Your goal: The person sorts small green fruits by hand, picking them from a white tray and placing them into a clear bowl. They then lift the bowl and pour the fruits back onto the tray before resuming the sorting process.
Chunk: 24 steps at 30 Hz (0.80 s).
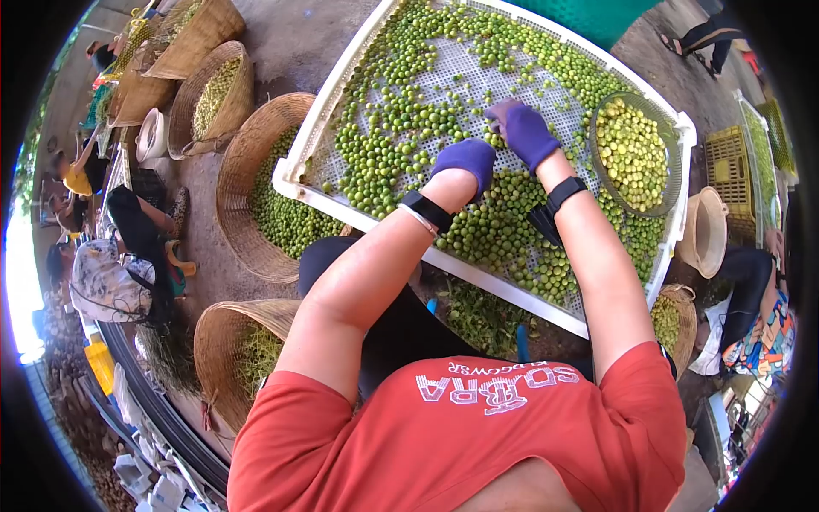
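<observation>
On the white perforated tray [322, 107], both purple-gloved hands touch small green fruits [503, 230]. The left hand [465, 162] is curled, the right hand [525, 132] bent with fingers together. What they pinch, one cannot tell.

Bare grey concrete ground [281, 43] lies in bright daylight; round woven wicker baskets [239, 162] crowd the left, a yellow plastic crate [728, 162] sits upper right.
</observation>
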### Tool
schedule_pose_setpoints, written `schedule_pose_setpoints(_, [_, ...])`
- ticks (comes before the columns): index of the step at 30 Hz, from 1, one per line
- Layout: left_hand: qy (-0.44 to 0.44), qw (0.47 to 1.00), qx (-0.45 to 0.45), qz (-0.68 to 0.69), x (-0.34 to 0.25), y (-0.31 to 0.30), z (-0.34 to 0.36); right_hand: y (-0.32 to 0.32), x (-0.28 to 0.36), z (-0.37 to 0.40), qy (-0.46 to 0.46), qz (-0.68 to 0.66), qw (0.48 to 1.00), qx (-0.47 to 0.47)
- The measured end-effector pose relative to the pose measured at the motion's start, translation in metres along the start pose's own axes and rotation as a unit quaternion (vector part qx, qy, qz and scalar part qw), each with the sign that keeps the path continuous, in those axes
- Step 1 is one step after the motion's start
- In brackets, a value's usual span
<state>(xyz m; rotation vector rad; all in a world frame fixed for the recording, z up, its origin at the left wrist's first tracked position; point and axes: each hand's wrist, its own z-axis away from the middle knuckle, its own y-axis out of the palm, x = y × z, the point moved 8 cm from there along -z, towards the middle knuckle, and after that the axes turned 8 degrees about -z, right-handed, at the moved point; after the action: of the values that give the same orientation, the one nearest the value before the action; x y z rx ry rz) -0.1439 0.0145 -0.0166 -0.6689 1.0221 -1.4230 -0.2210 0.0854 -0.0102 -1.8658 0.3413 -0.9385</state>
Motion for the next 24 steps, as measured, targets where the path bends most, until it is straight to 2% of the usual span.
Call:
schedule_pose_setpoints(1, [0.0,1.0,-0.002,-0.001,0.001,-0.003,0.0,0.011,-0.005,-0.003,0.014,0.011,0.999,0.033])
schedule_pose_setpoints(4, [-0.007,1.0,0.02,-0.011,0.006,-0.003,0.002,0.012,-0.005,-0.004,0.021,0.016,0.999,0.027])
schedule_pose_setpoints(8, [-0.053,0.999,0.006,0.005,0.025,0.0,-0.007,0.012,0.005,-0.002,0.039,0.048,0.995,0.08])
schedule_pose_setpoints(10, [-0.088,0.996,-0.01,0.02,0.035,-0.008,-0.005,0.009,0.008,0.0,0.048,0.035,0.996,0.069])
schedule_pose_setpoints(11, [-0.102,0.993,-0.054,0.037,0.043,-0.005,-0.013,0.008,0.01,0.003,0.058,0.029,0.996,0.066])
schedule_pose_setpoints(15, [-0.096,0.988,-0.09,0.087,0.042,-0.02,-0.011,0.008,0.014,0.011,0.068,0.0,0.997,0.027])
schedule_pose_setpoints(19, [-0.088,0.989,-0.051,0.108,0.033,-0.016,-0.013,0.015,0.015,0.012,0.022,-0.032,0.999,-0.008])
schedule_pose_setpoints(24, [-0.096,0.992,-0.058,0.055,0.029,-0.004,-0.02,0.012,0.004,0.023,0.109,-0.042,0.992,0.04])
